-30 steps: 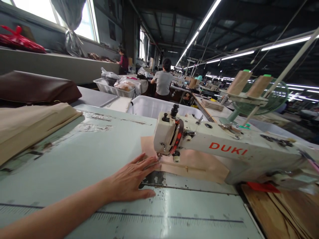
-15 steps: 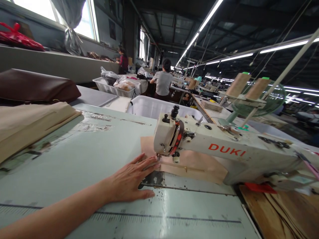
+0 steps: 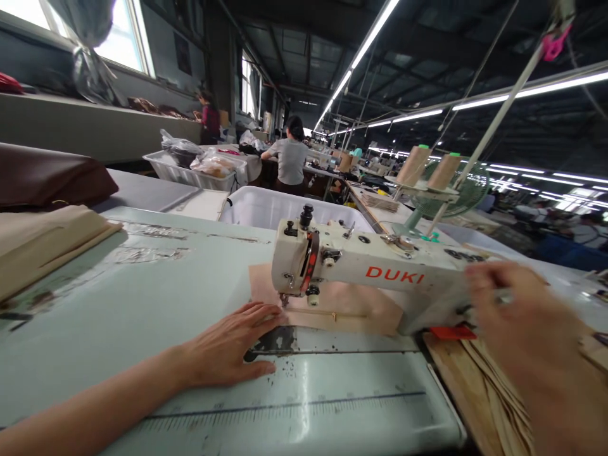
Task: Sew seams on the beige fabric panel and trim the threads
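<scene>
While the left hand (image 3: 228,348) stays flat by the presser foot (image 3: 284,301), the right hand (image 3: 527,316) has come into view at the right end of the sewing machine (image 3: 351,269). It is motion-blurred with its fingers seemingly curled, so I cannot tell whether it pinches anything or touches the machine. The left hand's thumb is spread from its fingers, whose tips rest on the beige panel (image 3: 380,320) and pinch nothing.

The panel lies under the machine's head, its zipper (image 3: 349,315) running rightward from near the foot, much as 1 second ago. The stitching therefore seems paused, with only 1 hand steadying the work and the other busy at the machine's end.
</scene>
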`<move>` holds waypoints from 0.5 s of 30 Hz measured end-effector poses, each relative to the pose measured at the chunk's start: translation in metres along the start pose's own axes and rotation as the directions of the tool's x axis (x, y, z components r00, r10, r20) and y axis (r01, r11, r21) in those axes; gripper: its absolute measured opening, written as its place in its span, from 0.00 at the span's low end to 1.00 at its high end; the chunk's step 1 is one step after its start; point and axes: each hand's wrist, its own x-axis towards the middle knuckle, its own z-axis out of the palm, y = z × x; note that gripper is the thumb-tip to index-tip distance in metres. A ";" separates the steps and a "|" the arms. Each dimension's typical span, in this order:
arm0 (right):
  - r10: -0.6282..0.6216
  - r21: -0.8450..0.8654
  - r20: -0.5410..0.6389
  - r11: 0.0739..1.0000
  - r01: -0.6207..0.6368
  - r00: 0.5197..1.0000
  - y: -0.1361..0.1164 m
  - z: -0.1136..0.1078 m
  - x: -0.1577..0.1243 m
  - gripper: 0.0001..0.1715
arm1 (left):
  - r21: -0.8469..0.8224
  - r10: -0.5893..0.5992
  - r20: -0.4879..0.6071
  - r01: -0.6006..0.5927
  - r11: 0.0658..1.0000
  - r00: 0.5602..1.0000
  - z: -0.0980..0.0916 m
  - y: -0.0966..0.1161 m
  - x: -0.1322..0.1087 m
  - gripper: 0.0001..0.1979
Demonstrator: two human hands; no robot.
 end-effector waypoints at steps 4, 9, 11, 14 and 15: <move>-0.381 0.554 0.441 0.828 0.087 0.813 -0.119 0.086 -0.066 0.09 | -0.006 -0.009 -0.011 0.009 1.000 1.000 0.000 0.001 -0.002 0.38; -0.486 0.514 0.477 0.830 0.217 0.732 -0.147 0.149 -0.090 0.17 | -0.009 -0.029 0.024 0.029 1.000 0.999 -0.003 0.001 0.000 0.38; -0.509 0.492 0.469 0.829 0.265 0.722 -0.144 0.153 -0.092 0.19 | -0.002 -0.034 0.026 0.034 0.999 0.999 -0.002 -0.001 0.000 0.39; -0.519 0.455 0.437 0.832 0.317 0.735 -0.147 0.155 -0.097 0.21 | 0.003 -0.029 0.017 0.029 1.000 0.999 0.000 -0.005 -0.001 0.40; -0.520 0.447 0.427 0.832 0.328 0.740 -0.150 0.155 -0.099 0.22 | 0.002 -0.023 0.011 0.023 1.000 1.000 0.001 -0.007 -0.001 0.40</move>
